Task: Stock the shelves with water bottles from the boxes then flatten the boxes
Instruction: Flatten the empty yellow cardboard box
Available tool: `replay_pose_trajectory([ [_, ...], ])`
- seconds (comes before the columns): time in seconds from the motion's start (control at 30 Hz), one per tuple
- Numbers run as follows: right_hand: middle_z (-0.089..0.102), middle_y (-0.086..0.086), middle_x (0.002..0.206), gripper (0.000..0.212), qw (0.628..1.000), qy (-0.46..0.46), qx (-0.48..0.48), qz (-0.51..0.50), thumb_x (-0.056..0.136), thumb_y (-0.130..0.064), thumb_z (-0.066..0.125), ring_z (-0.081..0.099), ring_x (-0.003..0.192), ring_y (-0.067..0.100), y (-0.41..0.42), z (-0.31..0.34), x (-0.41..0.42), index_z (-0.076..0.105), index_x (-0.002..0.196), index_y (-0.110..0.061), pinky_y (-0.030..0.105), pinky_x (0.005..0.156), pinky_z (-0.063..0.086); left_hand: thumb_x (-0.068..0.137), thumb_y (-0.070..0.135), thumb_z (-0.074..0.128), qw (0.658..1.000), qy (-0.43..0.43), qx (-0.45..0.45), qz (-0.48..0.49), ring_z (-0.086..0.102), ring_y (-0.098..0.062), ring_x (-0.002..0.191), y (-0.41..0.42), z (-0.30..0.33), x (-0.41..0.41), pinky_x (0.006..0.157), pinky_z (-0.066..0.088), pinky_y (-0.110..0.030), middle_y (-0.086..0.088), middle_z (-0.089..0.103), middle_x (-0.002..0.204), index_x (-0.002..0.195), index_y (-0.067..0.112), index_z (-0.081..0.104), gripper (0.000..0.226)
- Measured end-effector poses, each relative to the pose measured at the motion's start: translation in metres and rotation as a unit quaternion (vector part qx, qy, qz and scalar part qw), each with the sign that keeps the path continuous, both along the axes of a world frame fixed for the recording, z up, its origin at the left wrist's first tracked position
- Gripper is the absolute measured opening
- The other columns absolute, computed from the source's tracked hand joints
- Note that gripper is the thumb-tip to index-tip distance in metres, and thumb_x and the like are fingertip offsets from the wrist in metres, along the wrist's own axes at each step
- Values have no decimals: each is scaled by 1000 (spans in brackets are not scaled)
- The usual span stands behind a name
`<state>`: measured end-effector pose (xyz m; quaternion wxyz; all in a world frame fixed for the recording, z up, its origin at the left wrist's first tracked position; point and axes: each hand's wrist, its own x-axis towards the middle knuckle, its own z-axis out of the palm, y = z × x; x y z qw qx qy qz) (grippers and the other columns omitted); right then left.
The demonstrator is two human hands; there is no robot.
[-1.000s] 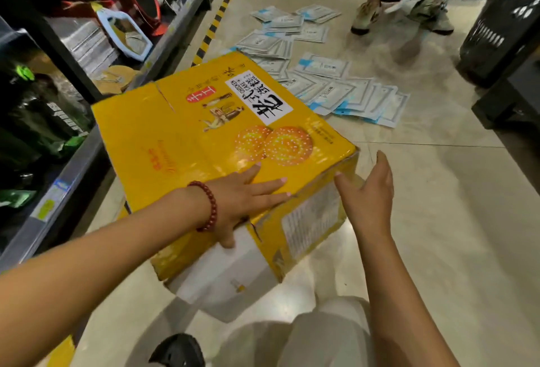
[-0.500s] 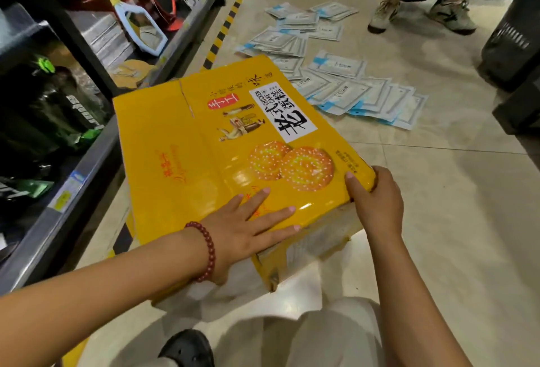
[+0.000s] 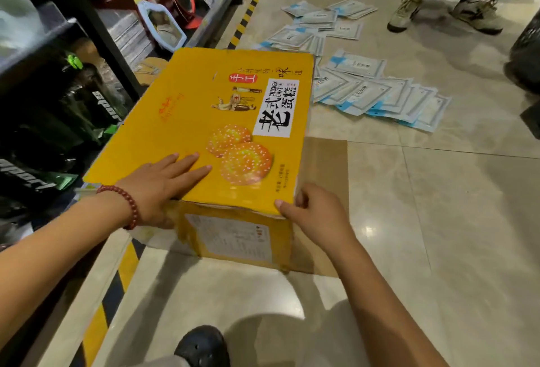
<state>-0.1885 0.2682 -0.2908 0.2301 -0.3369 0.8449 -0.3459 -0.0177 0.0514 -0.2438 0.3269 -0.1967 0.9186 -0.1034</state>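
Box [image 3: 204,121] dropped flatter onto floor [image 3: 438,235]; left hand [image 3: 157,182] pressed flat, right hand [image 3: 315,214] gripped near corner, flattening underway.

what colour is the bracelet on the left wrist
Dark red beads; the bracelet shows best in the head view, beside the yellow box.

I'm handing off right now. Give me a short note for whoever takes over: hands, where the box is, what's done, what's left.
Left hand: flat, fingers straight, pressing the top of the yellow box.
Right hand: fingers curled over the box's near right top corner.
Box: on the floor beside the shelf, still holding its shape, with a brown flap lying out on the floor to its right.
Done: cannot tell about stocking; no water bottles in view.
Left: flatten this box.
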Motion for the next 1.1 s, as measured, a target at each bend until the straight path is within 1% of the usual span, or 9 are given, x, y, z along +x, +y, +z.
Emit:
replay_pose_trajectory([
  [0.1, 55, -6, 70, 26, 989, -94, -49, 106, 81, -35, 73, 52, 67, 9, -12, -4, 21, 58, 75, -14, 29, 61, 38, 38, 102, 31, 996, 48, 58, 45, -13, -30, 145, 12, 0, -7, 117, 14, -50, 2, -24, 155, 130, 51, -31, 123],
  [0.17, 61, -5, 98, 27, 968, -169, -39, 180, 83, -33, 71, 57, 90, 6, -14, -11, 29, 67, 101, -12, 23, 78, 44, 26, 105, 10, 994, 75, 82, 17, -15, -27, 145, 22, -6, -12, 114, 17, -55, 8, -28, 152, 123, 56, -35, 118],
  [0.27, 47, -6, 131, 56, 952, -269, 11, 145, 89, -41, 61, 50, 119, 8, -9, -24, 32, 48, 137, -14, 16, 89, 41, 24, 103, 4, 993, 81, 82, -18, -20, -24, 143, 34, -13, -16, 113, 13, -59, 12, -41, 140, 119, 55, -42, 116],
  [0.4, 59, -5, 103, 48, 899, -437, 19, -15, 94, -47, 50, 57, 81, 2, -9, -39, 36, 55, 126, -11, 6, 52, 43, 27, 101, 4, 992, 99, 74, -23, -22, -24, 143, 37, -19, -15, 111, 10, -62, 11, -43, 141, 119, 55, -46, 115],
  [0.53, 60, 3, 98, 47, 856, -510, 62, -55, 89, -63, 45, 60, 92, 20, -16, -51, 40, 53, 108, -21, 34, 88, 48, 28, 100, 6, 993, 94, 71, -24, -25, -21, 142, 35, -19, -16, 113, 8, -60, 12, -44, 141, 120, 54, -45, 115],
  [0.67, 58, 6, 84, 43, 806, -562, -29, -184, 87, -55, 56, 58, 74, 17, -18, -48, 26, 53, 97, -13, 27, 65, 45, 26, 102, 4, 991, 111, 72, -20, -23, -20, 143, 34, -21, -16, 114, 9, -58, 14, -41, 142, 121, 55, -42, 115],
  [0.83, 55, -1, 91, 43, 856, -493, -21, -156, 85, -58, 57, 51, 85, 16, -12, -48, 21, 56, 106, -21, 34, 79, 48, 31, 103, 7, 987, 144, 67, -24, -27, -14, 138, 33, -28, -9, 113, 8, -58, 13, -37, 146, 122, 58, -42, 113],
  [0.9, 57, -4, 98, 40, 846, -521, -5, -114, 88, -58, 52, 52, 99, 17, -12, -49, 24, 51, 109, -25, 42, 101, 44, 31, 103, 7, 986, 150, 69, -21, -28, -12, 136, 34, -30, -7, 113, 8, -59, 13, -36, 147, 121, 59, -42, 112],
  [1.1, 56, 6, 111, 59, 832, -549, 41, -70, 87, -62, 48, 53, 110, 24, -14, -63, 26, 46, 126, -19, 43, 103, 40, 28, 103, 4, 988, 139, 60, -16, -31, -10, 133, 35, -28, -9, 113, 7, -58, 14, -39, 144, 119, 58, -44, 113],
])
